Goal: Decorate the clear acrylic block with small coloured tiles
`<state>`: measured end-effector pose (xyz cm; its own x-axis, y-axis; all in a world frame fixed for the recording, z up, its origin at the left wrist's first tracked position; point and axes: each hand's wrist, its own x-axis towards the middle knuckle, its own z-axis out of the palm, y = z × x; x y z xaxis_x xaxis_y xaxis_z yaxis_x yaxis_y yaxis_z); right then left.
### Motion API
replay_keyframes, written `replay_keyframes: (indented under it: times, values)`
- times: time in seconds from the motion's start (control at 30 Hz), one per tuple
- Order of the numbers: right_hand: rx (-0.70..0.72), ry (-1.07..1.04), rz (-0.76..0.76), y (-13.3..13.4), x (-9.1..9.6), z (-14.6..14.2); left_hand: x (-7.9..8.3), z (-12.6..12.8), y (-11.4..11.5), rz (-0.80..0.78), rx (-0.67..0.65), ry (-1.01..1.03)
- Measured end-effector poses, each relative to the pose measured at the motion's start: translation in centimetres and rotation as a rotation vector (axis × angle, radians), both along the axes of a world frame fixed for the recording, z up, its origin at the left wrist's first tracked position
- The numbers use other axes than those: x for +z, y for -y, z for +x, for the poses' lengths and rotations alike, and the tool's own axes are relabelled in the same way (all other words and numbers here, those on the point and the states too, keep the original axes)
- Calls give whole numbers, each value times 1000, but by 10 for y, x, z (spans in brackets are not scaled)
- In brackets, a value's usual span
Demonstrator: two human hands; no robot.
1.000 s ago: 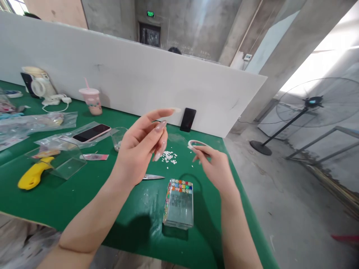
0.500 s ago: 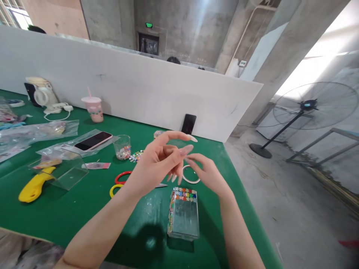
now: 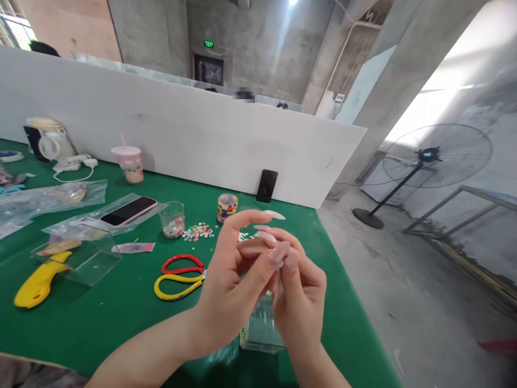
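My left hand and my right hand meet above the table, their thumbs and fingertips pinched together. A tiny pale bit shows between the thumb tips, too small to name. Beneath the hands stands a clear plastic box, mostly covered by them; a few coloured pieces show along its left edge. To the left lie scissors with one red and one yellow handle, their blades hidden behind my left hand. Small coloured tiles are scattered beyond, beside a clear cup with more pieces in it.
A round container covered in coloured tiles stands behind my hands. One phone leans on the white partition; another phone lies on a plastic bag. Further left are a yellow-handled tool, a clear acrylic piece and a pink cup.
My right hand has moved in against my left, and both now pinch together, lower and over the box. The tiled container has come into fuller view; the white ring is now hidden.
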<state>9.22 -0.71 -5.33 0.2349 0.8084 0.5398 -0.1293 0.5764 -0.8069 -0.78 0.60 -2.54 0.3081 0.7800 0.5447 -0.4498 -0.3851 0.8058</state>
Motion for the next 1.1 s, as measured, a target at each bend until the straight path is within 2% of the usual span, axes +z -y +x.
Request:
replay_keyframes:
  times: [0.1,0.13,0.2,0.27,0.3,0.37,0.47,0.57,0.77,1.1]
  values:
    - [50,-142,-115,3,0,1,-2,11,-3,-129,-45,34]
    - [72,-180,-147,4,1,1,-3,15,-5,-137,-1,28]
    - [87,-217,-162,5,3,3,-6,18,-7,-94,170,43]
    - [32,-203,-136,6,5,4,-7,16,-6,-15,342,74]
    - [-11,-187,-115,6,5,5,-6,11,-5,37,381,42]
    - [-75,-153,-85,7,5,7,-2,0,-2,191,361,-171]
    - [-83,-125,-56,8,6,11,5,-15,2,522,303,-655]
    - [-74,-106,-46,9,7,14,7,-18,4,713,383,-856]
    - [-39,-105,-49,8,8,18,6,-9,3,943,573,-881]
    - [-67,-75,-67,8,6,16,10,-10,-1,949,597,-840]
